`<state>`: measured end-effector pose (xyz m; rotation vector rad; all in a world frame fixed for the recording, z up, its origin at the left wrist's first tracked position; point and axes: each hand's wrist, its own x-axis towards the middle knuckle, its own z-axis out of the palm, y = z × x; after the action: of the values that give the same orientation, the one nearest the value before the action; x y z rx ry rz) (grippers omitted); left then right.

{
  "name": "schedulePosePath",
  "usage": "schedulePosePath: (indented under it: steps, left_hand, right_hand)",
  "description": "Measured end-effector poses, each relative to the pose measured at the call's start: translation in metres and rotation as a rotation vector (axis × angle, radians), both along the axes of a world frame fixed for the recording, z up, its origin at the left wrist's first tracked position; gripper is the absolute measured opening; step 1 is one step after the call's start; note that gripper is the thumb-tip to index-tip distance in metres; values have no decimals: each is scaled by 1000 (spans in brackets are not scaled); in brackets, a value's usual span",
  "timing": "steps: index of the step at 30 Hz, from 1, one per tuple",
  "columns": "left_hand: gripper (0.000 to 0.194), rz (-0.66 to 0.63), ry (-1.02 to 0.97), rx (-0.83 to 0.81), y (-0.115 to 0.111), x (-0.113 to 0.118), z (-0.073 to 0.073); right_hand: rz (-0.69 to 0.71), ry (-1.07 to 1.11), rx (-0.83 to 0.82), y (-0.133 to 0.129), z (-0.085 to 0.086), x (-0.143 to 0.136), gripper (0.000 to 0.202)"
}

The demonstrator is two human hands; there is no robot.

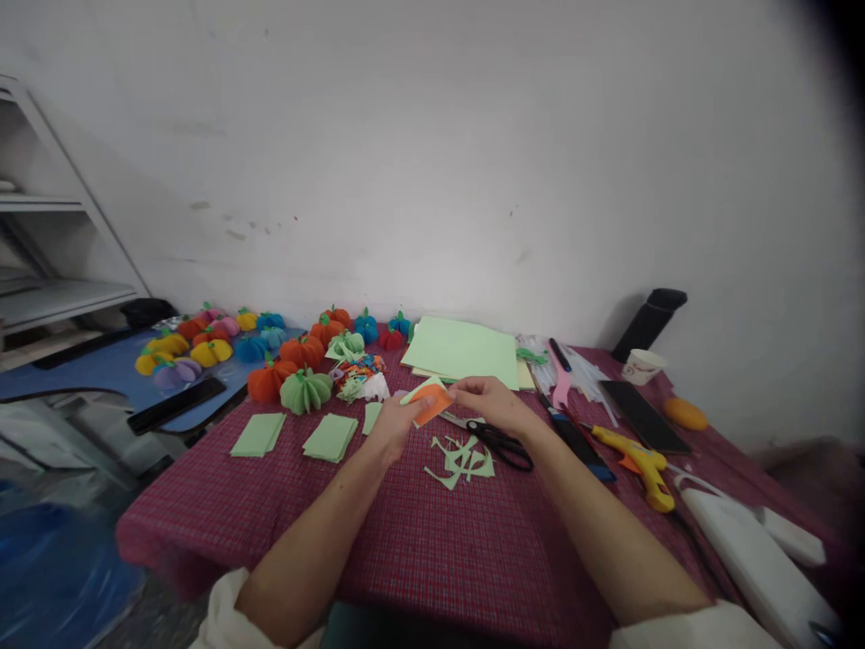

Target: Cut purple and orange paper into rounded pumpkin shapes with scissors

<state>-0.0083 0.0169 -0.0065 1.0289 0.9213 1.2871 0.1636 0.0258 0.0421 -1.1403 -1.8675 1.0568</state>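
Observation:
My left hand (400, 416) grips an orange paper piece (431, 403) laid against light green paper, with the thumb on top. At the right edge of these papers, the fingers of my right hand (487, 399) are pressed together; whether they pinch the paper is too small to tell. Black-handled scissors (500, 442) lie below my right hand. Curled green paper scraps (463, 461) rest on the red checked cloth (432, 550). To the left are small stacks of green paper (331, 437).
Folded paper pumpkins (306, 390) stand at the back left. Large green sheets (466, 350) lie near the wall. At right are a yellow glue gun (639, 460), a black phone (643, 416), a paper cup (641, 366) and a white box (757, 559).

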Motion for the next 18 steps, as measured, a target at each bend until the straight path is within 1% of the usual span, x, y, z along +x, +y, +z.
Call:
schedulePosePath:
  steps: [4,8,15,18]
  left_hand:
    - [38,6,-17,-15,2,1,-2]
    - [40,3,-14,-2,0,2,-1]
    - [37,12,-9,-9,-3,3,0]
    - [37,-21,-30,6,-2,2,1]
  right_hand:
    - [-10,1,-79,-3,-10,-9,30]
    - [-14,56,-98,-2,-19,-16,28]
    - [0,65,-106,-2,-18,-15,28]
    - [21,67,-98,-2,-17,-13,27]
